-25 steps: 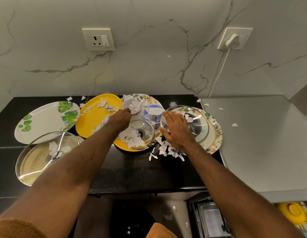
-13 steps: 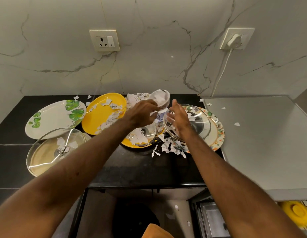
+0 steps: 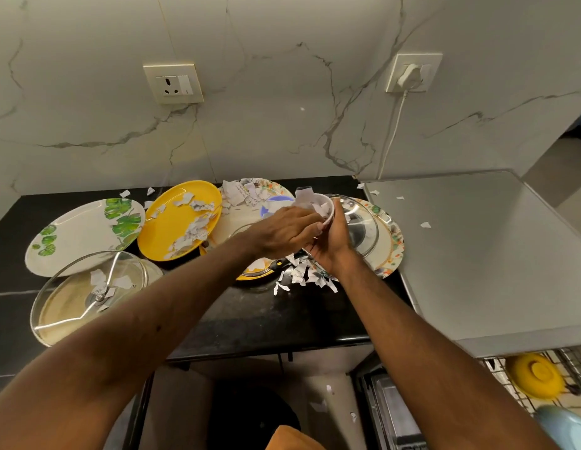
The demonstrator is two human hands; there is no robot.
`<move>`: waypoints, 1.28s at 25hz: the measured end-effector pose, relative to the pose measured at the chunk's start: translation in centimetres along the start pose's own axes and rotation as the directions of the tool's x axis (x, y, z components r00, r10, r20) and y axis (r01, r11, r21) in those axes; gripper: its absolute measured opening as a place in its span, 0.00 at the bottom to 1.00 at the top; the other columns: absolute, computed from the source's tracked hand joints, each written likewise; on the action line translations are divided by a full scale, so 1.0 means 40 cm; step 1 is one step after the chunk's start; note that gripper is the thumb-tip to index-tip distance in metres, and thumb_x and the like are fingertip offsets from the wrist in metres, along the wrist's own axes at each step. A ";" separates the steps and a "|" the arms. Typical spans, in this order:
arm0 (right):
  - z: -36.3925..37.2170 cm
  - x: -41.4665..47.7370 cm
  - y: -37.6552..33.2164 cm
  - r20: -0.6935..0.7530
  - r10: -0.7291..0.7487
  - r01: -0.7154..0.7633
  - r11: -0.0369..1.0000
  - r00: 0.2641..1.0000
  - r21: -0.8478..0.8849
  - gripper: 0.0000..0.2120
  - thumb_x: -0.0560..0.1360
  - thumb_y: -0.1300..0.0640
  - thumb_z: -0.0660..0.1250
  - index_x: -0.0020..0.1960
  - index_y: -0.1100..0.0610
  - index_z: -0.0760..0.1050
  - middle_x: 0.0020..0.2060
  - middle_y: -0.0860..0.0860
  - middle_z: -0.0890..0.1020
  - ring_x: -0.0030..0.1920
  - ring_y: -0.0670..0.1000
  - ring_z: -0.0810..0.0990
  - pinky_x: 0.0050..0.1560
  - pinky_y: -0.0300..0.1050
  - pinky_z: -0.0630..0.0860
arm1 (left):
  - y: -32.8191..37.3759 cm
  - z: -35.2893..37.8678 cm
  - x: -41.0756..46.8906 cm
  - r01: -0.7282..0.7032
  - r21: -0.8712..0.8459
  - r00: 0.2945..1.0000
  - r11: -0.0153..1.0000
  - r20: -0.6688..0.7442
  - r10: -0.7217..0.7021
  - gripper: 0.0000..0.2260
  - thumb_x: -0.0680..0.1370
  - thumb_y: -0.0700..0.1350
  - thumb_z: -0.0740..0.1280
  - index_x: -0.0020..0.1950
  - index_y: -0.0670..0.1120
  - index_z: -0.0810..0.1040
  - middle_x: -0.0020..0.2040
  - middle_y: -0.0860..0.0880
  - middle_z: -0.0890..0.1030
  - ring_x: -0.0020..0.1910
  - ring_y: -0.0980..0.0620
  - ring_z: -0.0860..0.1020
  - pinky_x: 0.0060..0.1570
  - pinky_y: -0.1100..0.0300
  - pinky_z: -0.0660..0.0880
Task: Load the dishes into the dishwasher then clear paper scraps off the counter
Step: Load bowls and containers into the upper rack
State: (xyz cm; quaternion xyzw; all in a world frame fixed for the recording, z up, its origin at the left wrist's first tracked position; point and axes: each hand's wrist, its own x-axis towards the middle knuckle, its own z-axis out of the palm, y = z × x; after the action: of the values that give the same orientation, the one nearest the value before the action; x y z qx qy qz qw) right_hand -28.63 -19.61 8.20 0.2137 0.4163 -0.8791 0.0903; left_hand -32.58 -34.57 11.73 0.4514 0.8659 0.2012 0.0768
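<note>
Both hands meet over the middle of the black counter (image 3: 224,313). My left hand (image 3: 282,232) and my right hand (image 3: 331,245) grip a small white bowl (image 3: 323,204) tilted on its side, with paper scraps inside it. Under the hands lies a pile of torn paper scraps (image 3: 302,274). A yellow plate (image 3: 172,222) strewn with scraps sits to the left, a floral plate (image 3: 250,190) behind, and a glass lid (image 3: 364,222) on a floral plate (image 3: 391,245) to the right.
A white plate with green leaves (image 3: 78,232) and a large glass lid (image 3: 84,293) lie at the left. A grey appliance top (image 3: 484,254) carries a few scraps. Bottom right, an open rack (image 3: 568,368) holds a yellow bowl (image 3: 532,375). Wall sockets sit above.
My left hand lifted the small white bowl off the stack and brought it to the right. My right hand left the glass lid and now grips the bowl too.
</note>
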 end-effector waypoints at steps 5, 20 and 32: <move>-0.021 -0.013 -0.011 -0.150 0.048 -0.054 0.998 0.987 -0.035 0.35 0.79 0.27 0.60 0.67 0.57 0.75 0.57 0.63 0.84 0.54 0.59 0.86 0.53 0.55 0.86 | -0.063 -0.022 -0.008 -0.014 0.458 0.999 0.889 -0.037 0.035 0.27 0.86 0.60 0.44 0.70 0.54 0.79 0.73 0.52 0.76 0.75 0.48 0.68 0.77 0.44 0.56; -0.056 -0.014 -0.039 -0.257 0.012 -0.043 0.992 0.966 -0.118 0.38 0.78 0.25 0.57 0.65 0.58 0.76 0.54 0.61 0.85 0.50 0.56 0.86 0.38 0.47 0.84 | 0.009 0.005 0.043 0.041 0.196 0.987 0.980 0.144 -0.070 0.30 0.85 0.66 0.47 0.66 0.51 0.82 0.63 0.49 0.83 0.63 0.50 0.79 0.70 0.47 0.69; -0.338 -0.156 -0.125 -0.328 -0.504 0.482 0.863 0.799 -0.154 0.28 0.83 0.33 0.54 0.66 0.53 0.77 0.54 0.56 0.86 0.48 0.54 0.84 0.42 0.45 0.81 | 0.314 0.085 0.296 0.108 -0.256 0.990 0.961 -0.058 -0.126 0.13 0.82 0.44 0.69 0.66 0.48 0.83 0.60 0.50 0.85 0.53 0.56 0.82 0.56 0.63 0.78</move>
State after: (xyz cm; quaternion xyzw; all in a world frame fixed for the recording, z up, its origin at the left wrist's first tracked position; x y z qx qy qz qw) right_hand -20.71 -6.13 6.88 0.2513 0.4940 -0.8049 -0.2121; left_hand -28.97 -17.58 14.45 0.3783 0.8607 0.3212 0.1134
